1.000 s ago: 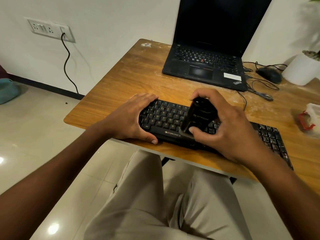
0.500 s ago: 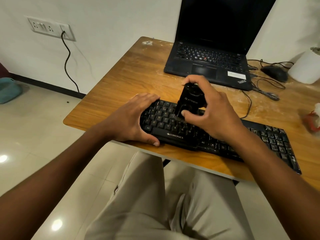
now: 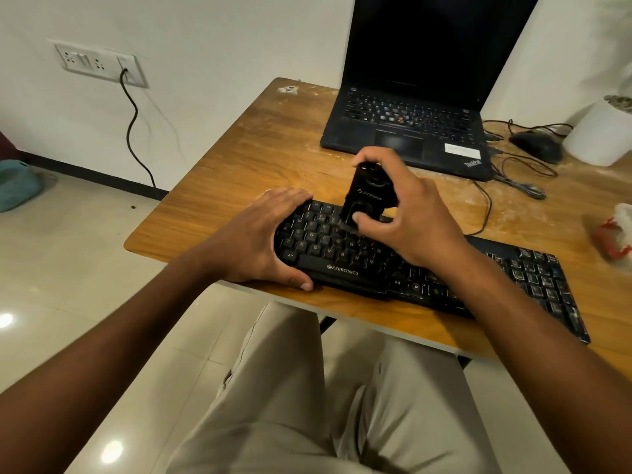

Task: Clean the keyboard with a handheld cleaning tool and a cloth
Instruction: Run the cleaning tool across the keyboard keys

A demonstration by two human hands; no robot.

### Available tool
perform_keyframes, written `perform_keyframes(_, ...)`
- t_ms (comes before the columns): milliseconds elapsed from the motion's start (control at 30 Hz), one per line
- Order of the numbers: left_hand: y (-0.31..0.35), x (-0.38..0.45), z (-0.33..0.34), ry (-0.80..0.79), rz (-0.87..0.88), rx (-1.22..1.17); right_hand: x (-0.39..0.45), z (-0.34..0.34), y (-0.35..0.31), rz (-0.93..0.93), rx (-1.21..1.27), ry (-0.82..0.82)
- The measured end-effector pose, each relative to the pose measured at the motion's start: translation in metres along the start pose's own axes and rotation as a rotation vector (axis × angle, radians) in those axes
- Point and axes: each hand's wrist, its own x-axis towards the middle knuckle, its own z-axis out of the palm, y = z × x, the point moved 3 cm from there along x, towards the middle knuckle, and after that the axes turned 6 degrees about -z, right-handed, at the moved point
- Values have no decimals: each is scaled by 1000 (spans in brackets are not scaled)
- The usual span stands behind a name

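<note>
Wooden desk (image 3: 239, 172) | left hand (image 3: 260, 241) flat, bracing keyboard (image 3: 342, 248) | right hand (image 3: 410, 217) clasps cleaning tool (image 3: 367, 196) on upper keys | brushing step; next likely sweep along rows, cloth later

A home desk corner.
A wooden table (image 3: 239, 165) against a white wall, laptop (image 3: 410, 107) at its back, wall socket (image 3: 99, 65) to its left, tiled floor below.

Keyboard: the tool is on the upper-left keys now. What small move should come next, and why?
Probably slide the black cleaning tool rightward along the upper rows. The right hand holds its tip on the left block of the keyboard, the left hand pins that end, and the keys to the right look untouched.
</note>
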Motion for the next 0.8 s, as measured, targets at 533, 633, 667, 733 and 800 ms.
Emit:
perform_keyframes(533, 1, 1, 0, -7, -23, 16, -9, -6, 5, 20, 24, -9)
perform_keyframes(633, 0, 1, 0, -7, -19, 26, -25, -14, -4, 15, 48, -64)
perform_keyframes(667, 0, 1, 1, -6, -21, 28, -30, -14, -6, 12, 51, -112)
perform_keyframes(733, -1, 2, 1, -7, -21, 29, -34, -12, -6, 15, 28, -172)
perform_keyframes(800, -1, 2, 1, -2, -13, 28, -27, -11, 4, 43, 13, -130)
